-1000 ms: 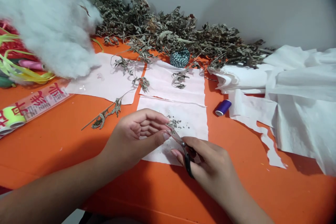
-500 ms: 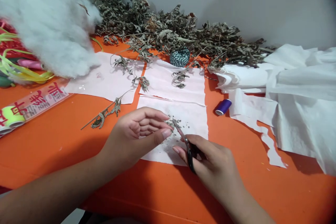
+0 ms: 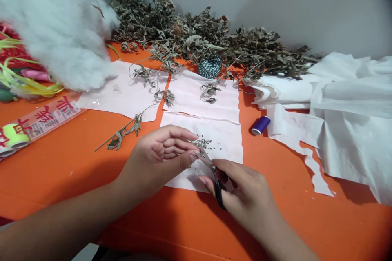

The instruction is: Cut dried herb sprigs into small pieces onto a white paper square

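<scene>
My right hand (image 3: 245,189) grips black-handled scissors (image 3: 213,169), their blades parted and pointing up-left. The blade tips reach the fingertips of my left hand (image 3: 171,151), which is closed in a pinch. A scrap of dried leaf (image 3: 201,153) shows between those fingertips and the blades; most of it is hidden by the fingers. Beneath both hands lies a white cloth piece (image 3: 229,130), with small cut leaf bits (image 3: 206,143) scattered over its middle.
Dried leafy stems (image 3: 196,36) run along the wall. White stuffing (image 3: 61,32) is at the left, above a thread pack (image 3: 45,121). A loose sprig (image 3: 122,132), twine ball (image 3: 210,66), purple spool (image 3: 260,125) and white fabric (image 3: 349,130) lie on the orange table (image 3: 61,171).
The scissors have shifted slightly left and down, so the blades now meet the left fingertips, and they are a little wider apart. My left hand stays almost still.
</scene>
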Action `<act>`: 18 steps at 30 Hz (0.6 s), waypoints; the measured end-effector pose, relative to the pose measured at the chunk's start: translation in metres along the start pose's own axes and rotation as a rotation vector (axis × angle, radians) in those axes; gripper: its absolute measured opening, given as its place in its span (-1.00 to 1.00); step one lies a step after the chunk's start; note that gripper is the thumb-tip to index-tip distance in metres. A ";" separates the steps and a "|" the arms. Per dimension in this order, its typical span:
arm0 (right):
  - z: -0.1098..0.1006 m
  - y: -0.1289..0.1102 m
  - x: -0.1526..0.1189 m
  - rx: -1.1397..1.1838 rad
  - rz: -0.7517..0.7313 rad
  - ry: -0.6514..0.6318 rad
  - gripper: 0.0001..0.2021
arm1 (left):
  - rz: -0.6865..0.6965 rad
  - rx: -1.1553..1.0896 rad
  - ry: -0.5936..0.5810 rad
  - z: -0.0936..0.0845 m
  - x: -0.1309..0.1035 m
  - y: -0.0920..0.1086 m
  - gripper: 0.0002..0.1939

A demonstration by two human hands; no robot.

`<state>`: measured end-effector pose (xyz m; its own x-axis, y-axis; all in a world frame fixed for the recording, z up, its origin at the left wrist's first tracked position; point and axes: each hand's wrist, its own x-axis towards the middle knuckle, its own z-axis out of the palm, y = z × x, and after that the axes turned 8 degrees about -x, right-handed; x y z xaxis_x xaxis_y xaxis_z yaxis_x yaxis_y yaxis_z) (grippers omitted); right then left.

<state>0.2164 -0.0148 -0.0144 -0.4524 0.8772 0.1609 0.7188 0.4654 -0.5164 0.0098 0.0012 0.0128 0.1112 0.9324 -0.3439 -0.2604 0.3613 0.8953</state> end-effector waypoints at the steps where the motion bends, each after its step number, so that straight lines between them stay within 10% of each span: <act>1: 0.000 0.001 0.000 -0.002 -0.001 0.000 -0.89 | 0.005 0.011 -0.001 0.000 0.000 0.000 -0.79; 18: 0.000 0.004 -0.004 -0.047 0.054 -0.008 -0.84 | 0.003 0.030 0.011 0.000 -0.001 -0.003 -0.77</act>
<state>0.2209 -0.0167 -0.0174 -0.4169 0.9000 0.1269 0.7660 0.4231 -0.4840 0.0102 -0.0009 0.0108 0.0996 0.9334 -0.3447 -0.2316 0.3587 0.9043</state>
